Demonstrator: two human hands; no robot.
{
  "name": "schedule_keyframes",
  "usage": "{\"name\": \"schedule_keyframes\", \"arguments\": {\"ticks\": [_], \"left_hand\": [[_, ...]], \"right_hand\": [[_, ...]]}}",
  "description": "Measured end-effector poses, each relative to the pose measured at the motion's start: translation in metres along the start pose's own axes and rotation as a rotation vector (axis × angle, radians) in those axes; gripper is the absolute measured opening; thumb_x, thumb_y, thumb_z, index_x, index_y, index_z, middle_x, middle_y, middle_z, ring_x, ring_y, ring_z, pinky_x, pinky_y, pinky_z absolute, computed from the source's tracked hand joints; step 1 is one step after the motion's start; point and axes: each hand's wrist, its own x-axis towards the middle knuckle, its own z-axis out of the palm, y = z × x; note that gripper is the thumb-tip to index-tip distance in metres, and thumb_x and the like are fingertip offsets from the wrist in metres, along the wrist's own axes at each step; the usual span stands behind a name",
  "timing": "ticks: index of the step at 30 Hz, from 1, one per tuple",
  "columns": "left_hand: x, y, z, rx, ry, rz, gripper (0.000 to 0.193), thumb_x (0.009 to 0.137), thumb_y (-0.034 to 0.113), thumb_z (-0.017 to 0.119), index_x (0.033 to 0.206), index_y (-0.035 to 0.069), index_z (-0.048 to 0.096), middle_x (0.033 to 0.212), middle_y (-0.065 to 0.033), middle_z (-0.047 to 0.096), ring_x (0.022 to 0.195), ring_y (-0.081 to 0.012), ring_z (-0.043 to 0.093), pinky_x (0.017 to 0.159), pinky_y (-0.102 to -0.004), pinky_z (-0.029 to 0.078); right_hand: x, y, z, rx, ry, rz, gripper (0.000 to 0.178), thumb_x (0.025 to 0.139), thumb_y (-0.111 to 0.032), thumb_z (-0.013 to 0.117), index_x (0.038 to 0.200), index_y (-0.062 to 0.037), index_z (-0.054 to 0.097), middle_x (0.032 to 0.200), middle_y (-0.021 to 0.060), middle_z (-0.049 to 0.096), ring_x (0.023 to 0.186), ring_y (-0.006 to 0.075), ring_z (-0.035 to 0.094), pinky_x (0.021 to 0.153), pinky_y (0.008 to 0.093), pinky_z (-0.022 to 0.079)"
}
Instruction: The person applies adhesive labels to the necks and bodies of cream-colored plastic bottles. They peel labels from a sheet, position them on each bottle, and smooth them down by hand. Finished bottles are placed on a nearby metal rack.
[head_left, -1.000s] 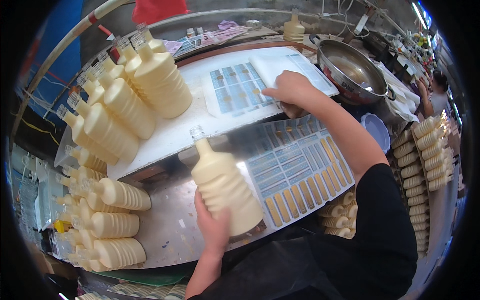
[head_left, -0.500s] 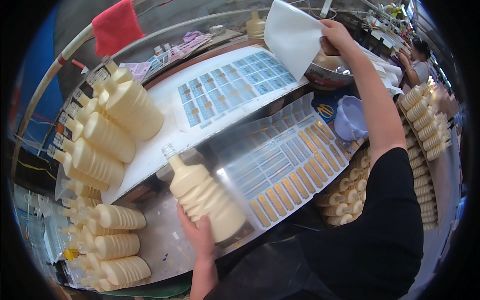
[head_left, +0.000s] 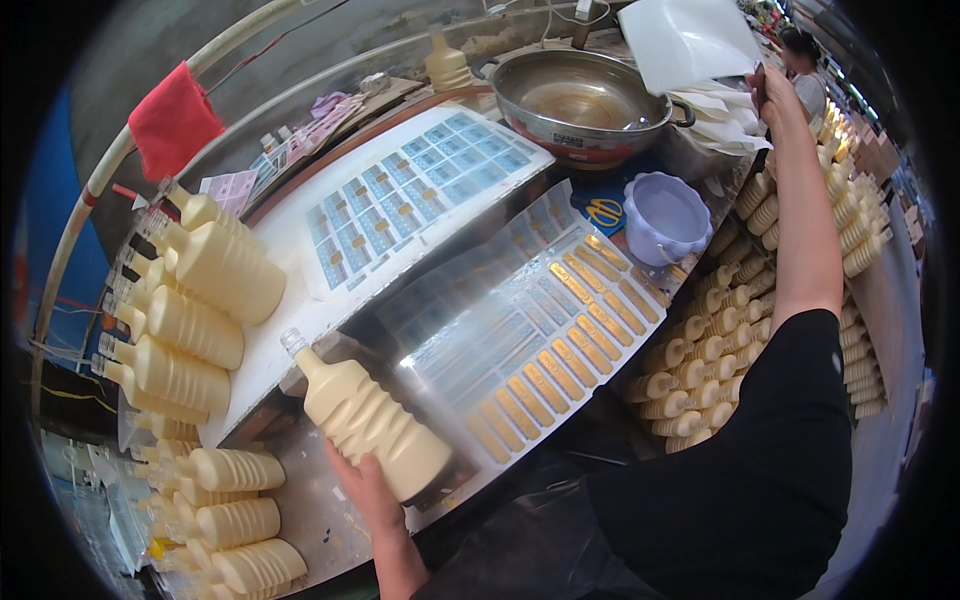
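Observation:
My left hand (head_left: 368,488) is closed on the lower side of a cream-coloured, ribbed plastic-looking bottle (head_left: 372,418) with a clear threaded neck. The bottle leans over the metal tabletop, its neck pointing up and left. Out to the upper right, my right hand (head_left: 776,100) pinches the edge of a blank white sheet (head_left: 690,42), which hangs beside a wide metal pan (head_left: 580,142). On the metal surface lies a glossy label sheet (head_left: 575,375) with rows of gold strips and pale blue pieces. A blue label sheet (head_left: 415,185) rests on the white board (head_left: 285,345).
Cream bottles (head_left: 225,265) crowd the left end, with more in stacks (head_left: 700,350) at right. Right of the label sheet stand a lilac tub (head_left: 665,222) and yellow-handled scissors (head_left: 604,213). A red cloth (head_left: 172,122) hangs on a rail. Another person (head_left: 803,75) is far right.
My right hand has carried the white sheet up and right, away from the blue label sheet, uncovering the pan. The left hand keeps hold of the bottle. The whole view has shifted.

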Motion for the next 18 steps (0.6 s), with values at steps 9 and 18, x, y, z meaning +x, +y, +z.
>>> {"name": "schedule_keyframes", "arguments": {"ticks": [9, 18], "left_hand": [[-0.005, 0.010, 0.006, 0.010, 0.029, -0.021, 0.075, 0.096, 0.013, 0.050, 0.162, -0.002, 0.020, 0.154, -0.0217, 0.042, 0.137, -0.0311, 0.049, 0.116, -0.0429, 0.039], [0.000, 0.009, 0.005, -0.027, 0.009, -0.013, 0.077, 0.090, 0.011, 0.052, 0.160, -0.004, 0.022, 0.153, -0.0209, 0.042, 0.137, -0.0300, 0.048, 0.117, -0.0427, 0.038]], "right_hand": [[-0.071, 0.083, 0.074, -0.209, -0.322, 0.132, 0.031, 0.099, -0.029, 0.071, 0.120, -0.0065, 0.070, 0.102, 0.0042, 0.075, 0.056, 0.0029, 0.053, 0.045, 0.0159, 0.042], [-0.060, 0.170, 0.171, -1.335, -0.866, -0.074, 0.040, 0.097, -0.040, 0.066, 0.095, -0.0010, 0.074, 0.073, 0.0093, 0.071, 0.054, 0.0115, 0.056, 0.044, 0.0324, 0.037]]}}
